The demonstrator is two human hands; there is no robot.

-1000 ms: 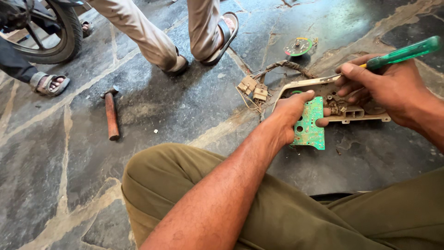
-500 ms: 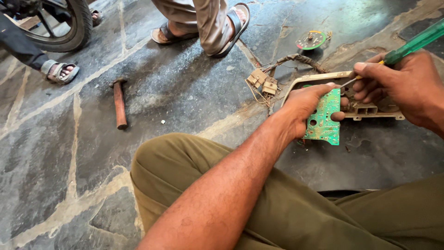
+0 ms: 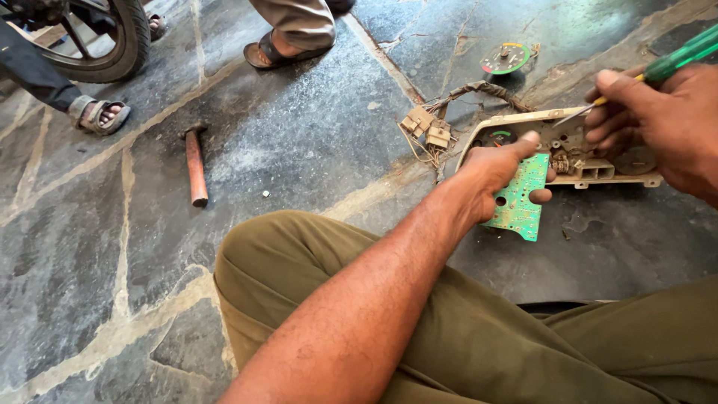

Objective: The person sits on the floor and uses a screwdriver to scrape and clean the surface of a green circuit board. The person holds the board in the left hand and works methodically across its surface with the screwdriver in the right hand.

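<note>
My left hand (image 3: 495, 170) grips a green circuit board (image 3: 517, 200) at the edge of a beige instrument housing (image 3: 568, 146) lying on the stone floor. My right hand (image 3: 662, 120) holds a green-handled screwdriver (image 3: 677, 58), its tip resting inside the housing. A bundle of wires with beige connectors (image 3: 426, 129) trails off the housing's left end. A small round gauge dial (image 3: 505, 57) lies farther back on the floor.
A hammer with a reddish handle (image 3: 195, 164) lies on the floor to the left. Another person's sandalled feet (image 3: 278, 51) and a further foot (image 3: 102, 117) stand at the back beside a motorcycle wheel (image 3: 112, 45). My olive-trousered legs (image 3: 479, 337) fill the foreground.
The view has shifted, so everything sits lower and to the right. The standing person's feet have moved back. My hands stay on the board and screwdriver.
</note>
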